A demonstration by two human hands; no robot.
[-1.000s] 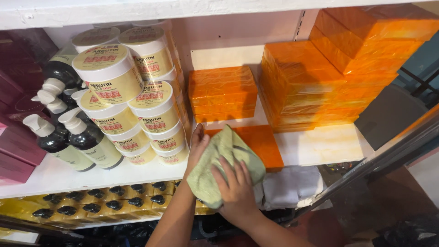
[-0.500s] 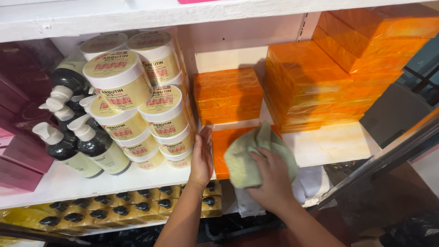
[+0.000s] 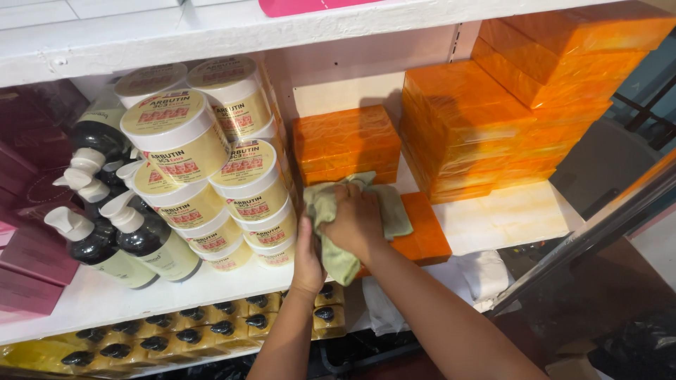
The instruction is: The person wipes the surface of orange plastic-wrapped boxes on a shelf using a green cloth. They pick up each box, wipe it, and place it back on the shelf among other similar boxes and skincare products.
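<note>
The right hand (image 3: 355, 224) was closed over a pale green cloth (image 3: 338, 211), fingers curled down and pressing it against the flat orange packet (image 3: 422, 232) lying at the shelf's front edge; the cloth sat bunched on the left half of that packet, one end hanging over the edge toward the lower tier. The left hand (image 3: 308, 257) stood upright, fingers straight and together, its palm against the left side of the packet, holding nothing that could be seen.

Judged from how things lay, the wiping was somewhere in its middle: the cloth covered only the left part of the packet, so the right part looked yet to be passed over; behind the packet a short orange stack (image 3: 345, 141) stood against the back wall, and right of the packet taller orange stacks (image 3: 479, 127) filled the corner, none of them touched by the cloth. Whether any of these were already clean could not be told from their surfaces.

Left of the packet stood cream jars (image 3: 246, 190) piled in columns, and further left dark pump bottles (image 3: 141, 239). The left edge of the packet was hidden under cloth and hands; the lower tier's yellow bottles (image 3: 211, 327) showed only their caps; the white shelf (image 3: 507, 218) right of the packet was glare-washed, and the dark lower right corner was too dim to read.
</note>
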